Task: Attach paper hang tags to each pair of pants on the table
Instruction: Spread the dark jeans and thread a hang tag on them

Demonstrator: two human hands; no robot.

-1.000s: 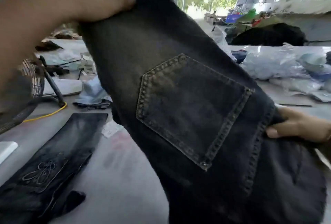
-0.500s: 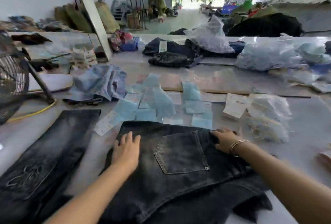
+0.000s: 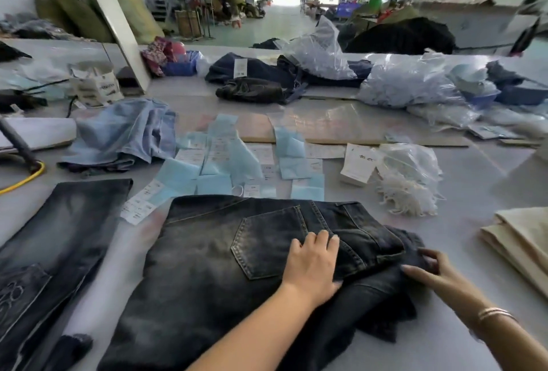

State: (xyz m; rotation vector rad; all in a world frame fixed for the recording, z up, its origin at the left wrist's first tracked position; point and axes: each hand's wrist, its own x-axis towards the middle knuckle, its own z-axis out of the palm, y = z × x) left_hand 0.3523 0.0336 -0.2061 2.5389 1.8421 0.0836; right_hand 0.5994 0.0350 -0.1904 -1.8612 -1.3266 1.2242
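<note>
Both hands have shifted right on the dark jeans (image 3: 207,252), left hand (image 3: 314,263) flat, right hand (image 3: 430,272) pinching fabric

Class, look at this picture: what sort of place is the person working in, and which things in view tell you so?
Probably a garment finishing or packing workshop: dark jeans lie spread on a big work table, paper hang tags are laid out in rows, and clear plastic bags sit behind.
</note>
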